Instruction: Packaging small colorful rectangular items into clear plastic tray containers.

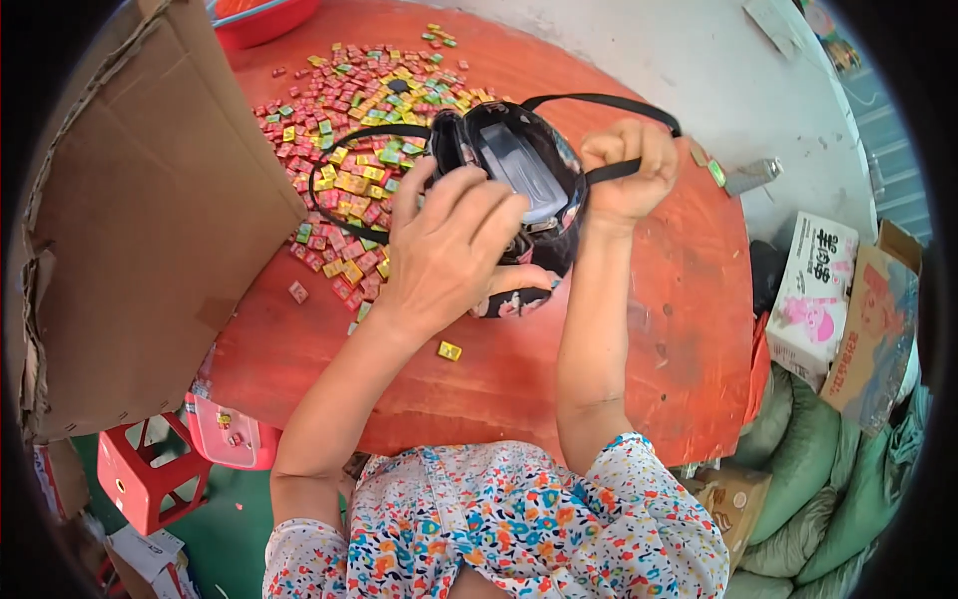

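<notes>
A small black handbag (560, 246) with a floral pattern stands unzipped on the red table, its mouth facing up. Inside it lies a clear greyish plastic box (527, 168). My left hand (449, 245) grips the bag's near left side, thumb along its outside and fingers over the rim. To the right, my right hand (631, 170) is closed in a fist around the bag's black strap (611, 172). Another stretch of strap loops out left over many small wrapped pieces (349, 185) in red, yellow and green. One yellow piece (449, 350) lies apart, near me.
A tall cardboard box (150, 220) blocks the left side of the table (679, 349). At the back left is a red basin (264, 25). A red stool (150, 479) stands at lower left. Cartons (813, 290) and green sacks (813, 469) are at right.
</notes>
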